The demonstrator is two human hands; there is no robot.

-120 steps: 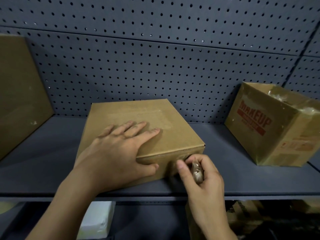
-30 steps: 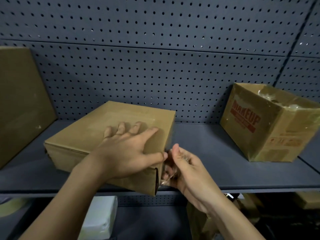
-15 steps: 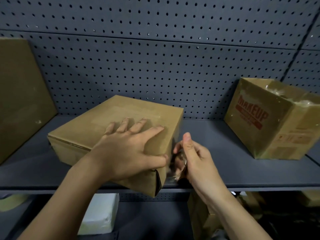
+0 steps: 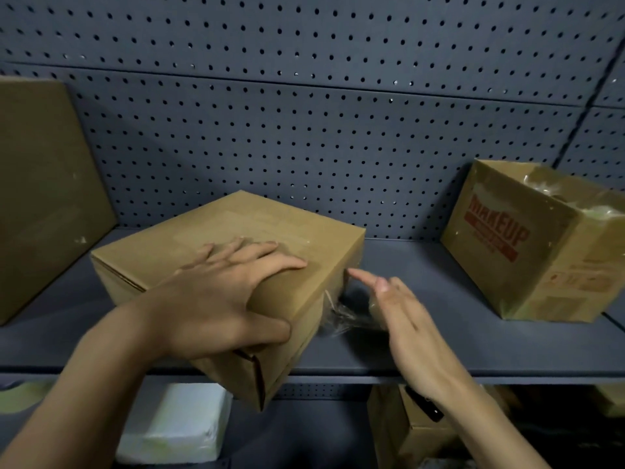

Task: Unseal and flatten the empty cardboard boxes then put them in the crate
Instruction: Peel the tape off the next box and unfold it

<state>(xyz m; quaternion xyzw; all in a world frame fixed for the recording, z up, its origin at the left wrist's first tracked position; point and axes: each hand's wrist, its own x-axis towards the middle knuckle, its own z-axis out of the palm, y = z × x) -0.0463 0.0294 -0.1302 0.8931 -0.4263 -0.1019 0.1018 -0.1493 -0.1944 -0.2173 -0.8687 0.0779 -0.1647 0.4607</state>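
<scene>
Grasping flat brown cardboard box [image 4: 236, 231] on grey shelf [image 4: 406, 275] with left hand [image 4: 223, 296] | clear tape [image 4: 341, 318] is stretching toward blurry right hand [image 4: 406, 319], cannot tell if holding it

A grey perforated back panel [image 4: 304, 130] rises behind the grey shelf [image 4: 541, 346], with a white block [image 4: 176, 424] below.
</scene>
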